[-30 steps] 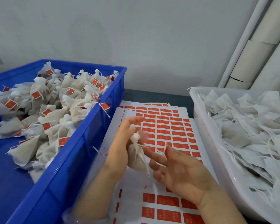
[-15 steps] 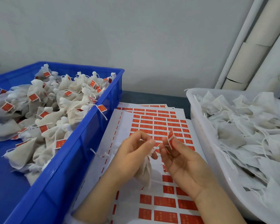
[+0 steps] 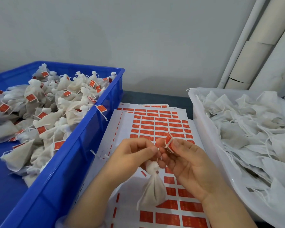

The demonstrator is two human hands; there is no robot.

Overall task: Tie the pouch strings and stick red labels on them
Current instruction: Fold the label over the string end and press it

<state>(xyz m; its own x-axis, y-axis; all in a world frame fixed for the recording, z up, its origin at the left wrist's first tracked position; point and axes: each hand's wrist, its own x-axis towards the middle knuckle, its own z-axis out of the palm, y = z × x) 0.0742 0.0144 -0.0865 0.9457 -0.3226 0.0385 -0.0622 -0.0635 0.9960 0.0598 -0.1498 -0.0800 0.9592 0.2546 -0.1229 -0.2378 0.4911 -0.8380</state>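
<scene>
Red label [image 3: 169, 142] folds over the string [image 3: 166, 146] above our tied pouch [image 3: 153, 188], which hangs between both hands over the label sheets [image 3: 156, 125]. We would press both halves squarely together, with the string trapped in the crease. Our right hand [image 3: 187, 163] pinches the label between thumb and fingers. Our left hand [image 3: 131, 155], fingers curled, pinches the string just beside it. Labelled pouches [image 3: 39, 116] fill the blue crate [image 3: 64, 170]; loose pouches [image 3: 247, 129] fill the white tub [image 3: 202, 129].

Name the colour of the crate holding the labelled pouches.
The crate is blue; the head view shows it.
</scene>
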